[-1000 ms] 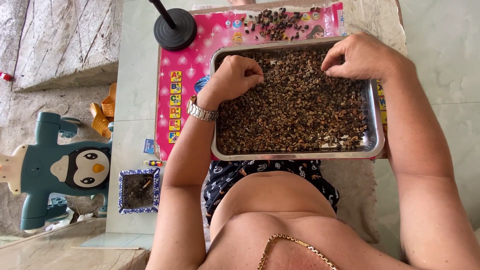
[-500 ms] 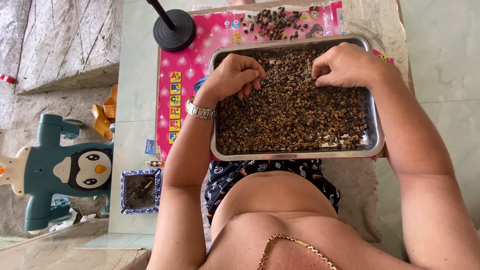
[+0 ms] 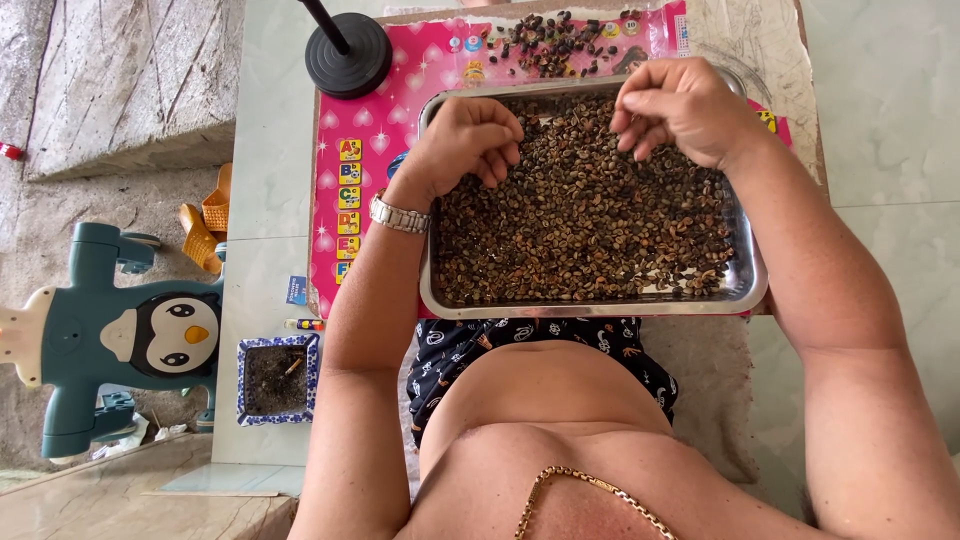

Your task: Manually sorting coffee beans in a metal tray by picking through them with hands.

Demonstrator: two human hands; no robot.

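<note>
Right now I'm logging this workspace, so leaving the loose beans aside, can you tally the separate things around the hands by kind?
Rectangular steel tray of brown beans: 1
Pink plastic alphabet mat: 1
Round black stand base: 1
Silver metal wristwatch: 1
Blue-patterned square ashtray: 1
Teal penguin toy: 1
Total: 6

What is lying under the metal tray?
A pink mat with hearts and letter squares lies under the metal tray, showing to its left and beyond it, where loose beans sit. The part beneath the tray is covered.
</note>
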